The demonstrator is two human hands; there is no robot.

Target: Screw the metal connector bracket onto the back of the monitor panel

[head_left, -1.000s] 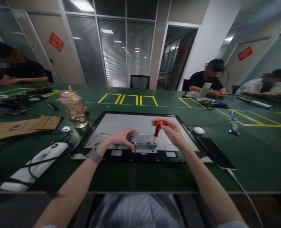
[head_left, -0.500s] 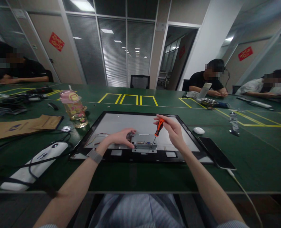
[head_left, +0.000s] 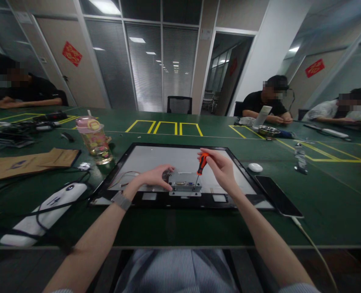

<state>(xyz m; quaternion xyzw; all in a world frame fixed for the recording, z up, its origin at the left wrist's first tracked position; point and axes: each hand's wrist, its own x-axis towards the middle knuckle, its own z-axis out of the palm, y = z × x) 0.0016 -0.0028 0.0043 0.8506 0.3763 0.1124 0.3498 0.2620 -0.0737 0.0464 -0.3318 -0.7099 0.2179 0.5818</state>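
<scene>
A flat monitor panel (head_left: 156, 156) lies face down on the green table, its grey metal back up and a black frame around it. A small metal connector bracket (head_left: 185, 184) sits near its front edge. My left hand (head_left: 157, 177) rests on the panel with its fingers lying against the bracket's left side. My right hand (head_left: 220, 167) pinches a small screwdriver with an orange and black handle (head_left: 202, 162), held nearly upright with its tip down on the bracket's right corner.
A pink-lidded drink bottle (head_left: 94, 140) and brown paper bags (head_left: 31, 160) stand to the left. A white power strip with black cables (head_left: 46, 213) lies front left. A black phone (head_left: 278, 196) and a white mouse (head_left: 255, 167) lie right. Other people sit at the far edges.
My right hand has shifted slightly and the screwdriver handle has tilted a little while its tip stays on the bracket. My left hand has not moved.
</scene>
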